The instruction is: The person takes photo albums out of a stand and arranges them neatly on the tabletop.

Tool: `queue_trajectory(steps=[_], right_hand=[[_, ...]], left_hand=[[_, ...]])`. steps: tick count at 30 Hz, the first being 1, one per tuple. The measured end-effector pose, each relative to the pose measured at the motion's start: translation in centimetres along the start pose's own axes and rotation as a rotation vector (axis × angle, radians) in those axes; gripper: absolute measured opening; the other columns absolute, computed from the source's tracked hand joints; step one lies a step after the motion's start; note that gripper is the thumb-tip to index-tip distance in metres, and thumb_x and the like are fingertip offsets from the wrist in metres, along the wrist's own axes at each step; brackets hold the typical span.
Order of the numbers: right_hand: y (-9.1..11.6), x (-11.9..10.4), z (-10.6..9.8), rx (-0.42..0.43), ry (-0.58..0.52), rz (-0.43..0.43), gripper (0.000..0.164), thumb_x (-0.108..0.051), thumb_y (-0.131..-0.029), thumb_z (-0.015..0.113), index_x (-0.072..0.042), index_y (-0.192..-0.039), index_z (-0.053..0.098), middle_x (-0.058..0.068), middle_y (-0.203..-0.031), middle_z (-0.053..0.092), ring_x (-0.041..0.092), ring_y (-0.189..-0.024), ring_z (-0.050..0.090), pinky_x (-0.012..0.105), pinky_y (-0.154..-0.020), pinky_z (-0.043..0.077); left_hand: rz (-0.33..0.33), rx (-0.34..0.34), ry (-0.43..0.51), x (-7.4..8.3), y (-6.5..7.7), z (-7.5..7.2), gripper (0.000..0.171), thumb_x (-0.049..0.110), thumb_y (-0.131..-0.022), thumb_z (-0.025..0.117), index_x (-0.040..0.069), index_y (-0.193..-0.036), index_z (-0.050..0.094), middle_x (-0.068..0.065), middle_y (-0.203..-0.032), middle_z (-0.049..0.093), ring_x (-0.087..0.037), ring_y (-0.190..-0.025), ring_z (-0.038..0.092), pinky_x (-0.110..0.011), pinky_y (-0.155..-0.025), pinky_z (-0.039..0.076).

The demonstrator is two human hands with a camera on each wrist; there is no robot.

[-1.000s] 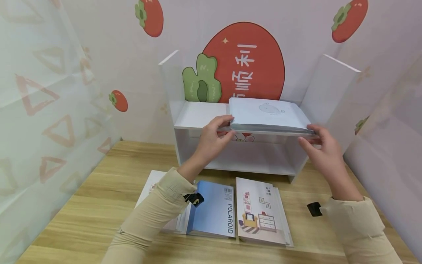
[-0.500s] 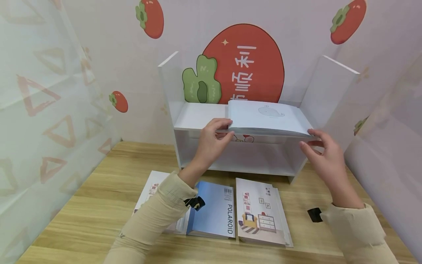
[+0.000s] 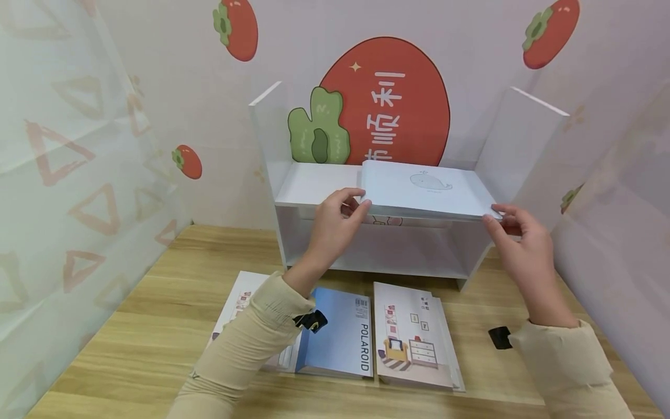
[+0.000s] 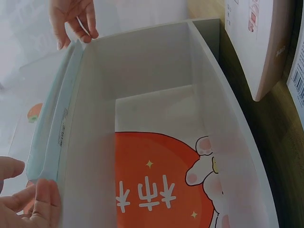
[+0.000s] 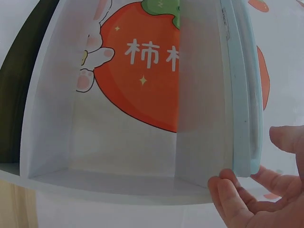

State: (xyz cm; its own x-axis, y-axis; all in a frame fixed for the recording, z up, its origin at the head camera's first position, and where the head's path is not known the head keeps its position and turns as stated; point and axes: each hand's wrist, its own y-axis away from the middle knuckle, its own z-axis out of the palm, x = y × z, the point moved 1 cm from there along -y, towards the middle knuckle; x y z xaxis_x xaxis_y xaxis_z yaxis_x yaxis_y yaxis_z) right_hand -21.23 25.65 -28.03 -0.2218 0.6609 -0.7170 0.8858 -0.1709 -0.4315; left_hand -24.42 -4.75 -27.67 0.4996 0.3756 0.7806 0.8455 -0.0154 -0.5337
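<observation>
A small white two-tier shelf (image 3: pixel 319 180) stands on the table. On its upper board lie flat, stacked books with light blue edges (image 5: pixel 240 95); the white cover (image 3: pixel 431 186) on top carries a whale drawing. My left hand (image 3: pixel 335 224) holds the stack's front left corner, its thumb and bent fingers close together there. At the front right corner my right hand (image 3: pixel 523 244) holds the same stack. In the right wrist view the fingertips (image 5: pixel 228 183) sit at the end of the books, beside the board. The stack's front edge overlaps the board's front edge in the head view.
Several books lie on the wooden table (image 3: pixel 157 302) before the shelf: a blue POLAROID book (image 3: pixel 340 331), books with a furniture picture (image 3: pixel 413 337), and white ones (image 3: pixel 246 285) partly behind my left sleeve. Upright side panels (image 3: pixel 269 134) bound the shelf; a printed wall backdrop stands behind.
The stacked books have come slightly forward, toward me, over the board's front edge. My right thumb, lower and apart before, now meets the front right corner; the left thumb has risen slightly.
</observation>
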Motion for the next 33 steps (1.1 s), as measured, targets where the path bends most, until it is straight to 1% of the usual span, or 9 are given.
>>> queue_trajectory(steps=[4,8,12,16,19,22,27,29,33], right_hand=[[-0.4,0.5,0.3,0.000,-0.039,0.015,0.044,-0.040,-0.099,0.057,-0.009,-0.130,0.058,-0.026,-0.086,0.057,-0.009,-0.084,0.053,0.011,-0.070,0.040],[-0.6,0.7,0.8,0.007,-0.107,0.018,0.025,-0.038,-0.099,0.059,-0.021,-0.117,0.058,-0.022,-0.082,0.062,-0.007,-0.079,0.060,0.009,-0.067,0.043],[-0.6,0.7,1.2,0.017,-0.167,0.031,0.011,-0.036,-0.098,0.060,-0.030,-0.107,0.055,-0.020,-0.083,0.064,-0.007,-0.078,0.063,0.005,-0.069,0.045],[-0.5,0.5,1.5,0.044,-0.207,0.038,0.008,-0.034,-0.098,0.061,-0.029,-0.102,0.056,-0.020,-0.082,0.065,-0.006,-0.077,0.064,0.004,-0.071,0.047],[-0.4,0.3,1.7,0.084,-0.223,0.055,0.007,-0.032,-0.097,0.063,-0.028,-0.097,0.057,-0.020,-0.078,0.065,-0.006,-0.074,0.064,0.005,-0.068,0.047],[-0.3,0.1,1.8,0.127,-0.338,0.093,0.009,-0.024,-0.096,0.066,-0.022,-0.091,0.059,-0.016,-0.078,0.066,-0.004,-0.071,0.065,0.006,-0.068,0.050],[-0.3,0.1,2.1,0.215,-0.629,0.128,0.010,-0.007,-0.090,0.072,-0.010,-0.085,0.063,-0.005,-0.078,0.068,0.003,-0.066,0.066,0.009,-0.067,0.054],[-0.2,0.1,2.1,0.234,-0.688,0.123,0.011,-0.003,-0.087,0.073,-0.009,-0.085,0.064,-0.004,-0.077,0.069,0.004,-0.065,0.067,0.009,-0.066,0.054],[-0.2,0.0,2.2,0.244,-0.742,0.128,0.013,0.002,-0.085,0.073,-0.008,-0.085,0.064,-0.005,-0.073,0.071,0.004,-0.064,0.068,0.008,-0.065,0.053]], left_hand=[[-0.040,-0.047,0.002,-0.2,0.0,0.2,0.030,0.023,-0.098,0.064,0.008,-0.124,0.066,-0.010,-0.081,0.068,-0.017,-0.071,0.060,-0.022,-0.061,0.047],[-0.043,-0.079,0.033,-0.4,0.2,0.4,0.030,0.024,-0.099,0.062,0.008,-0.124,0.063,-0.013,-0.082,0.072,-0.022,-0.071,0.068,-0.021,-0.061,0.049],[-0.037,-0.076,0.068,-0.5,0.3,0.5,0.027,0.027,-0.099,0.061,0.008,-0.119,0.062,-0.016,-0.085,0.074,-0.025,-0.076,0.071,-0.022,-0.061,0.048],[-0.033,-0.038,0.110,-0.5,0.4,0.8,0.025,0.028,-0.099,0.061,0.007,-0.113,0.063,-0.016,-0.082,0.073,-0.021,-0.073,0.071,-0.023,-0.063,0.049],[-0.023,-0.001,0.146,-0.6,0.6,1.0,0.022,0.025,-0.099,0.062,0.006,-0.110,0.064,-0.017,-0.080,0.073,-0.020,-0.069,0.071,-0.022,-0.064,0.050],[-0.017,0.018,0.176,-0.7,0.8,1.0,0.020,0.022,-0.098,0.064,0.005,-0.109,0.065,-0.018,-0.078,0.073,-0.020,-0.067,0.071,-0.022,-0.063,0.050],[-0.041,0.004,0.212,-0.8,1.0,1.0,0.022,0.020,-0.096,0.066,0.006,-0.113,0.064,-0.019,-0.080,0.074,-0.021,-0.069,0.071,-0.022,-0.061,0.047],[-0.046,-0.001,0.225,-0.9,1.0,1.0,0.023,0.020,-0.096,0.066,0.006,-0.114,0.064,-0.020,-0.081,0.074,-0.021,-0.070,0.072,-0.023,-0.061,0.046],[-0.043,-0.001,0.249,-1.0,1.1,1.0,0.024,0.017,-0.096,0.067,0.006,-0.117,0.063,-0.020,-0.080,0.073,-0.025,-0.072,0.072,-0.022,-0.061,0.044]])
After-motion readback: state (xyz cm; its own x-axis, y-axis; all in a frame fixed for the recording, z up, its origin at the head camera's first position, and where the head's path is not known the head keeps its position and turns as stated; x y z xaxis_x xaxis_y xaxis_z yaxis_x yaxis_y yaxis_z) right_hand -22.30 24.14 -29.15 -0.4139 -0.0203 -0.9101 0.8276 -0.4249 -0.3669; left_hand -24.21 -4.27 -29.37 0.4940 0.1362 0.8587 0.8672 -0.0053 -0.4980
